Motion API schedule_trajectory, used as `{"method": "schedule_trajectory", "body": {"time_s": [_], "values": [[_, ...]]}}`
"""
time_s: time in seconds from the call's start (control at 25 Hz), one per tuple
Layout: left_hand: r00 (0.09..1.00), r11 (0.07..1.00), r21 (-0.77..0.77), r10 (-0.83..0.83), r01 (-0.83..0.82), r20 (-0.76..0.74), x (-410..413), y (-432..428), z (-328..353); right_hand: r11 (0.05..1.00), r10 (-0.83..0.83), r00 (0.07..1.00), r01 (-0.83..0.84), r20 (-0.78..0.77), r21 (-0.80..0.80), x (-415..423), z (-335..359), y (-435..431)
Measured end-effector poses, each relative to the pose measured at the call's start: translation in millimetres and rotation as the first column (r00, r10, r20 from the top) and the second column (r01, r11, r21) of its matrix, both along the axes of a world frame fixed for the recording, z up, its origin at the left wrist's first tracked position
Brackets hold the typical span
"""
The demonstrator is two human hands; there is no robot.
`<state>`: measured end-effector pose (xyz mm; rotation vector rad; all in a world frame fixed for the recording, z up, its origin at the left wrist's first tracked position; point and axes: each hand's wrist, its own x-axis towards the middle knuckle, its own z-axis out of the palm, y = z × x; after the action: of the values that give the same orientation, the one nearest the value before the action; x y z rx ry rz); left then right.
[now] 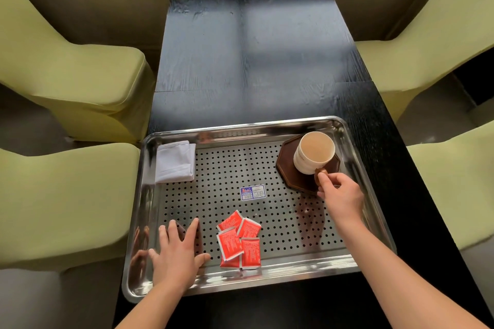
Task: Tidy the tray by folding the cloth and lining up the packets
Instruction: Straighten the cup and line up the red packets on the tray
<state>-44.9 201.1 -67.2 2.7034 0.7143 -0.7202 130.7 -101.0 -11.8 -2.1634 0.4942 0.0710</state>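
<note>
A steel tray point(267, 271) with a perforated floor lies on the near end of a black table. A white cloth point(175, 162) lies folded in the tray's far left corner. Several red packets point(239, 240) lie in a loose overlapping cluster near the front rim. A cream cup point(314, 152) stands on a dark octagonal coaster point(287, 157) at the far right. My right hand point(340, 195) pinches the cup's brown handle. My left hand point(177, 252) rests flat with fingers spread on the tray floor, left of the packets.
A small blue and white label point(253, 192) is stuck on the tray floor at the middle. The black table point(254, 48) stretches away beyond the tray. Pale green chairs point(74, 69) flank the table on both sides.
</note>
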Motion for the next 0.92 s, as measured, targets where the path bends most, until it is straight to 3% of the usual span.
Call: {"method": "schedule_trajectory", "body": {"time_s": [0.36,0.6,0.76,0.84,0.92], "values": [[1.0,0.999,-0.039,0.022,-0.022,-0.008,2,-1,5,0.995,-0.046,0.999,0.044,0.021,0.084,-6,1,-6],[0.995,0.992,-0.069,0.103,-0.102,0.011,7,3,8,0.988,-0.093,0.994,0.1,-0.063,0.115,-11,-2,-25],[0.966,0.991,-0.038,0.135,-0.13,0.223,34,4,13,0.996,-0.014,0.989,0.026,-0.146,0.081,-25,-11,-18],[0.93,0.996,-0.025,0.089,-0.085,0.357,66,13,14,0.995,0.06,0.982,-0.045,-0.178,0.086,-38,-20,-4],[0.923,0.999,0.041,-0.011,-0.005,0.383,105,32,10,0.992,0.089,0.979,-0.07,-0.183,0.109,-46,-28,10]]}}
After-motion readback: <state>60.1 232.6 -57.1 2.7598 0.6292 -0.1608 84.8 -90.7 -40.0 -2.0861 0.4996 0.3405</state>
